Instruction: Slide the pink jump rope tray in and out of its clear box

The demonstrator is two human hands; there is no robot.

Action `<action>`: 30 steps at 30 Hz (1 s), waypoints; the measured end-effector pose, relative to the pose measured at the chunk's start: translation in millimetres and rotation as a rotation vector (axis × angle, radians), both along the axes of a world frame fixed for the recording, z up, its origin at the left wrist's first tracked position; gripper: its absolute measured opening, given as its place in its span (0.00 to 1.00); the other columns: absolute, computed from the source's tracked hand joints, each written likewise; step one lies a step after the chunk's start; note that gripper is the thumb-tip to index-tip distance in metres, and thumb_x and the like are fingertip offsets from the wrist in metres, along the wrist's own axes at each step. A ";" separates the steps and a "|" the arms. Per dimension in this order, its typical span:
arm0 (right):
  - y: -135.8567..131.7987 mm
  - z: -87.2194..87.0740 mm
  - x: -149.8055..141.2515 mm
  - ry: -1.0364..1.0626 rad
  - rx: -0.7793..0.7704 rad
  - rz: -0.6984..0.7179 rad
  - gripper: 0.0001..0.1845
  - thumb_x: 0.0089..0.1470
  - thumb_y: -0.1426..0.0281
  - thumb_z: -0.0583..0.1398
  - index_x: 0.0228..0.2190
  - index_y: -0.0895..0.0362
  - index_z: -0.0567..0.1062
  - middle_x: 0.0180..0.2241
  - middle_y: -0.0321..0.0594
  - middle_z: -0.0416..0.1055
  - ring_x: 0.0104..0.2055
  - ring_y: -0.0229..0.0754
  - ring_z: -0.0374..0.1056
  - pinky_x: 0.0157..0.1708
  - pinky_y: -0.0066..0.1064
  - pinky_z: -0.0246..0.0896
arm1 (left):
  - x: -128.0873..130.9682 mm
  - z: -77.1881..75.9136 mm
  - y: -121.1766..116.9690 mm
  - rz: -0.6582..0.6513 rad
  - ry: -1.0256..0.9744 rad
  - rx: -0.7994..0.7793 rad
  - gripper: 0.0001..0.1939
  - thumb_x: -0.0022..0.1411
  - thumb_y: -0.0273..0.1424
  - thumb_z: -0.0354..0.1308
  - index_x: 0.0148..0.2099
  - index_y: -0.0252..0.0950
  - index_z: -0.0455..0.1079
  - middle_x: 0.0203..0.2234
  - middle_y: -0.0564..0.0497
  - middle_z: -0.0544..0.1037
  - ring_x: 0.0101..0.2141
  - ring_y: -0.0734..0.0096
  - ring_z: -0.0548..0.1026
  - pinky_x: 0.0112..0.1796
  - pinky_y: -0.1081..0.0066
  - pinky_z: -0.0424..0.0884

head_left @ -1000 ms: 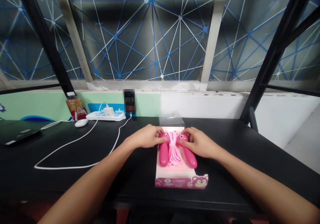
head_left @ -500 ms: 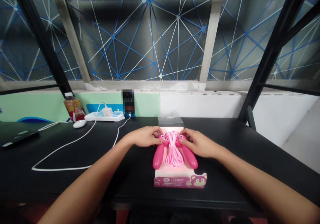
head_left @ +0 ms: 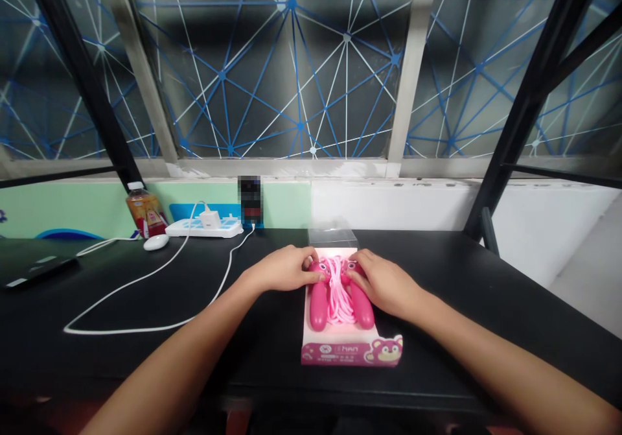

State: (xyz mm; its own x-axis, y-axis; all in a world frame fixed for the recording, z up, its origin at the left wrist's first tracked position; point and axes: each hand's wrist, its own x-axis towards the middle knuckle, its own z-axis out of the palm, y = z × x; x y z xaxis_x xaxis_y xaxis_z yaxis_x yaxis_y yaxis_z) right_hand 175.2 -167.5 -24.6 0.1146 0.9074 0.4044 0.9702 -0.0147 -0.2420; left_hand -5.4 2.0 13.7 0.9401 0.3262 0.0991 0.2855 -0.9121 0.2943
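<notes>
A pink skipping rope lies on a pink card tray [head_left: 350, 352] with a bear picture, near the front of the black table [head_left: 486, 318]. Its two pink handles [head_left: 319, 305] lie side by side with the coiled pink cord [head_left: 339, 295] bunched between them. My left hand [head_left: 283, 270] is closed over the top of the left handle. My right hand [head_left: 383, 284] is closed over the top of the right handle [head_left: 362, 306]. A clear plastic lid [head_left: 332, 236] stands just behind the tray.
At the back left are a white power strip [head_left: 204, 227] with a plugged charger, a white mouse [head_left: 156, 242], a drink bottle [head_left: 144, 210] and a dark flat device [head_left: 36, 270]. A white cable [head_left: 146, 279] loops over the table's left half. Black frame posts rise on both sides.
The two handles, splayed apart at their lower ends earlier, now lie straight and parallel on the tray. Both hands stayed on the handle tops and drew them closer together.
</notes>
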 end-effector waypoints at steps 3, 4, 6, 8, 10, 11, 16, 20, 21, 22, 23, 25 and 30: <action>-8.1 9.4 -15.1 -0.214 0.019 0.025 0.16 0.64 0.62 0.50 0.43 0.58 0.72 0.45 0.49 0.69 0.46 0.49 0.67 0.33 0.35 0.65 | 0.5 -0.8 -1.0 0.017 -0.012 0.052 0.19 0.57 0.48 0.58 0.43 0.41 0.72 0.29 0.51 0.79 0.29 0.66 0.75 0.26 0.72 0.59; -11.0 11.5 -20.9 -0.251 0.004 0.093 0.17 0.64 0.61 0.49 0.45 0.56 0.72 0.44 0.48 0.69 0.46 0.49 0.67 0.32 0.34 0.65 | 1.0 -1.4 -1.3 0.013 -0.011 0.049 0.19 0.57 0.48 0.58 0.44 0.41 0.72 0.28 0.52 0.79 0.28 0.66 0.75 0.26 0.72 0.59; -15.6 12.4 -31.9 -0.309 -0.041 0.245 0.21 0.64 0.57 0.50 0.50 0.53 0.70 0.44 0.47 0.70 0.44 0.49 0.68 0.31 0.34 0.65 | 2.3 -3.2 -2.1 0.002 -0.015 0.028 0.18 0.59 0.46 0.57 0.44 0.39 0.72 0.25 0.52 0.78 0.27 0.67 0.75 0.26 0.72 0.59; -17.5 9.4 -39.9 -0.376 -0.062 0.336 0.26 0.61 0.52 0.52 0.55 0.51 0.67 0.46 0.50 0.70 0.43 0.51 0.69 0.31 0.35 0.64 | 4.4 -5.8 -3.1 -0.006 -0.031 0.010 0.18 0.60 0.45 0.56 0.45 0.38 0.71 0.24 0.52 0.77 0.27 0.67 0.74 0.26 0.72 0.60; -16.7 5.2 -42.7 -0.436 -0.054 0.337 0.27 0.60 0.52 0.53 0.57 0.49 0.66 0.49 0.53 0.69 0.42 0.53 0.70 0.31 0.37 0.64 | 7.1 -9.0 -3.6 -0.010 -0.055 0.003 0.19 0.61 0.45 0.55 0.47 0.38 0.71 0.24 0.52 0.77 0.27 0.66 0.74 0.27 0.72 0.61; -15.7 3.5 -41.9 -0.451 -0.051 0.323 0.26 0.61 0.54 0.54 0.57 0.48 0.65 0.49 0.54 0.69 0.42 0.53 0.70 0.32 0.37 0.64 | 8.6 -10.7 -3.5 -0.012 -0.068 0.002 0.20 0.61 0.45 0.55 0.49 0.38 0.70 0.24 0.52 0.77 0.27 0.66 0.74 0.27 0.71 0.61; -11.1 4.0 -25.6 -0.403 -0.120 0.283 0.21 0.63 0.60 0.51 0.57 0.46 0.65 0.49 0.50 0.68 0.43 0.51 0.69 0.28 0.32 0.62 | 14.9 -17.0 5.2 0.082 -0.217 0.126 0.19 0.66 0.43 0.49 0.53 0.40 0.68 0.30 0.52 0.76 0.32 0.65 0.74 0.31 0.70 0.65; -11.4 8.2 -20.4 -0.403 -0.161 0.339 0.21 0.63 0.64 0.51 0.58 0.46 0.65 0.47 0.49 0.68 0.42 0.50 0.69 0.28 0.32 0.62 | 16.5 -21.4 25.7 0.109 -0.333 0.226 0.19 0.66 0.38 0.48 0.56 0.39 0.67 0.47 0.46 0.73 0.49 0.61 0.71 0.49 0.65 0.66; -11.7 8.7 -21.1 -0.401 -0.160 0.357 0.22 0.63 0.65 0.51 0.58 0.46 0.65 0.47 0.49 0.68 0.42 0.49 0.69 0.28 0.33 0.63 | 16.7 -22.8 31.9 0.079 -0.336 0.195 0.20 0.67 0.37 0.47 0.58 0.39 0.65 0.52 0.46 0.71 0.53 0.61 0.68 0.54 0.65 0.63; -11.9 8.9 -22.2 -0.394 -0.156 0.374 0.22 0.63 0.65 0.51 0.57 0.45 0.65 0.47 0.48 0.67 0.42 0.49 0.68 0.29 0.33 0.63 | 16.8 -24.3 38.0 0.054 -0.323 0.158 0.21 0.67 0.37 0.47 0.60 0.39 0.63 0.56 0.45 0.68 0.57 0.62 0.65 0.57 0.65 0.59; -12.0 8.9 -23.4 -0.384 -0.152 0.388 0.22 0.63 0.65 0.51 0.57 0.45 0.65 0.48 0.47 0.67 0.42 0.48 0.68 0.30 0.33 0.63 | 16.9 -25.6 43.7 0.041 -0.298 0.122 0.22 0.67 0.37 0.47 0.61 0.38 0.62 0.59 0.44 0.65 0.59 0.61 0.63 0.59 0.64 0.57; -12.0 8.3 -25.2 -0.373 -0.149 0.404 0.21 0.63 0.65 0.51 0.57 0.44 0.65 0.48 0.46 0.67 0.42 0.47 0.68 0.30 0.33 0.63 | 16.8 -27.9 52.9 0.037 -0.242 0.068 0.23 0.65 0.38 0.50 0.60 0.38 0.63 0.62 0.43 0.60 0.61 0.59 0.60 0.60 0.62 0.55; -13.4 8.9 -25.2 -0.399 -0.139 0.431 0.21 0.63 0.64 0.51 0.57 0.45 0.65 0.46 0.45 0.67 0.41 0.46 0.67 0.29 0.32 0.62 | 18.4 -30.8 61.7 0.020 -0.270 -0.004 0.15 0.59 0.35 0.56 0.48 0.39 0.69 0.60 0.45 0.64 0.57 0.58 0.66 0.54 0.63 0.64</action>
